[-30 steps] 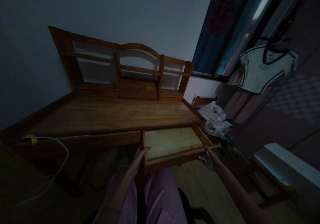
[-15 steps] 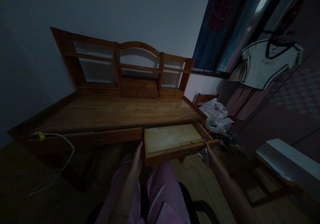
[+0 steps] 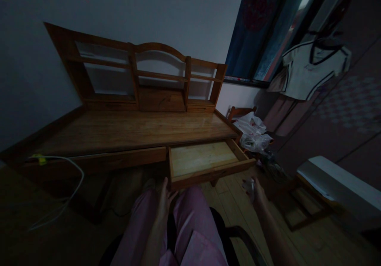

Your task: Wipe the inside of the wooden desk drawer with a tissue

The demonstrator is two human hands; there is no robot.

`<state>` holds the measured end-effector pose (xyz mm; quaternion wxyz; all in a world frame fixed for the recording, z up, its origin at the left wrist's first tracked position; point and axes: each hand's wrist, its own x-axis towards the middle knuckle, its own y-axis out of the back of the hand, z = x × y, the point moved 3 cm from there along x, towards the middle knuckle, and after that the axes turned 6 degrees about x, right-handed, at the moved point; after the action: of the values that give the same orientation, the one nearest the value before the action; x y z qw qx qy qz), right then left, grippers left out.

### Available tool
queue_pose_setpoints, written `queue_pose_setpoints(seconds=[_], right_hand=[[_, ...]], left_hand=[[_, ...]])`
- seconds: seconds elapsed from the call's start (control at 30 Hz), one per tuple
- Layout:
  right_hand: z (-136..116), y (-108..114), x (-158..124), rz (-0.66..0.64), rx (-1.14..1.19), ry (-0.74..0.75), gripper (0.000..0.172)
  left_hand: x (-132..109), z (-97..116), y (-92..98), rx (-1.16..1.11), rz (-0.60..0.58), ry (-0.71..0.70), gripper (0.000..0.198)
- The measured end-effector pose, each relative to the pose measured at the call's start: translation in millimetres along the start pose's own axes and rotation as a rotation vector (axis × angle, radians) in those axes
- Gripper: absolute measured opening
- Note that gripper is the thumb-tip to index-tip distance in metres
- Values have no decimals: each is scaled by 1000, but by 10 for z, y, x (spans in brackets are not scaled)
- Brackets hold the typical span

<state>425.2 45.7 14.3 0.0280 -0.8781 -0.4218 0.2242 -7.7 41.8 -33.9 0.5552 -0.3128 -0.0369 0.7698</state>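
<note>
The drawer is standing open below the desk's front edge, near the right end. The left hand is hovering open under its left front corner; the right hand is gripping a pale wad nearby.

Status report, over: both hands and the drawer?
Left hand open by left front corner of drawer, contact unclear. Right hand shut on small white wad, off the drawer. Drawer pulled out, pale bottom showing. Nothing in between.
</note>
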Motion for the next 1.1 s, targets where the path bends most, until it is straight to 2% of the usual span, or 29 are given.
queue_pose_setpoints(seconds=[0.07, 0.17, 0.3, 0.43, 0.57, 0.7, 0.8, 0.87, 0.97, 1.03, 1.1], right_hand=[[-46, 139, -31, 67, 42, 14, 22], [-10, 257, -104, -25, 139, -59, 15], [276, 275, -254, -209, 288, -261, 15], [582, 235, -310, -273, 297, -394, 16], [716, 303, -233, -222, 189, -333, 20], [807, 411, -207, -163, 163, -194, 24], [883, 445, -237, -182, 153, -172, 25], [920, 458, -249, -192, 129, -200, 25], [939, 469, -247, -198, 143, -242, 30], [939, 466, -244, -209, 192, -266, 34], [934, 459, -247, -215, 213, -275, 35]], left_hand=[[-4, 36, -5, 20, -18, 21, 66], [-28, 98, -28, 19, -35, 50, 69], [-69, 116, -59, 38, -31, 100, 70], [-132, 102, -65, 51, -47, 57, 63], [-219, 144, -37, 46, -58, 44, 62], [-276, 258, -26, 1, -47, 19, 40], [-253, 293, -20, 36, -26, 10, 30], [-202, 306, 22, 101, 45, -75, 31], [-155, 387, 139, 178, 238, -369, 35], [-197, 487, 196, 192, 337, -518, 33], [-323, 636, 198, 198, 397, -587, 30]])
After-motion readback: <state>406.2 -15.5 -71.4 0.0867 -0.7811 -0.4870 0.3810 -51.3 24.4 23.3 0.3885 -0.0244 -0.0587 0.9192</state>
